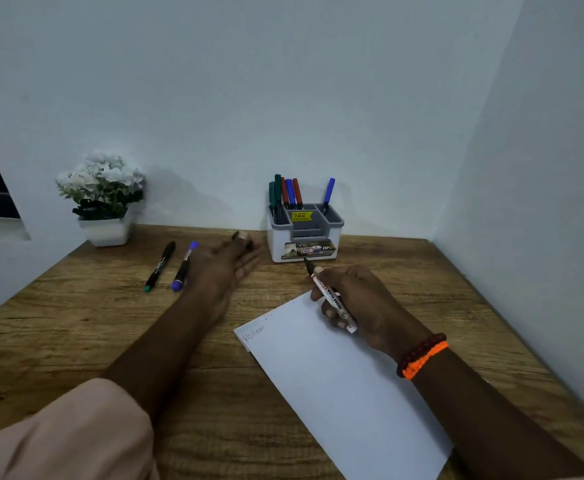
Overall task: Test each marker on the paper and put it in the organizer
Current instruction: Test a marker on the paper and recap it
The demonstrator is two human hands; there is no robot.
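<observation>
My right hand (356, 303) grips a white whiteboard marker (332, 299). Its dark bare tip points toward the organizer, over the far corner of the white paper (335, 382). Faint scribbles (254, 332) mark the paper's left corner. My left hand (226, 271) reaches out over the table with fingers mostly straight, and its fingertips pinch a small dark marker cap (242, 239). The white and grey organizer (306, 249) stands at the wall, holding several green, red and blue markers (288, 194) on its left and one blue marker (328, 195) on its right.
Two capped markers lie left of my left hand on the wooden table (75, 323): a black one with a green end (160, 266) and a blue one (183, 268). A white pot of white flowers (105, 202) stands at the back left. Walls close off the back and right.
</observation>
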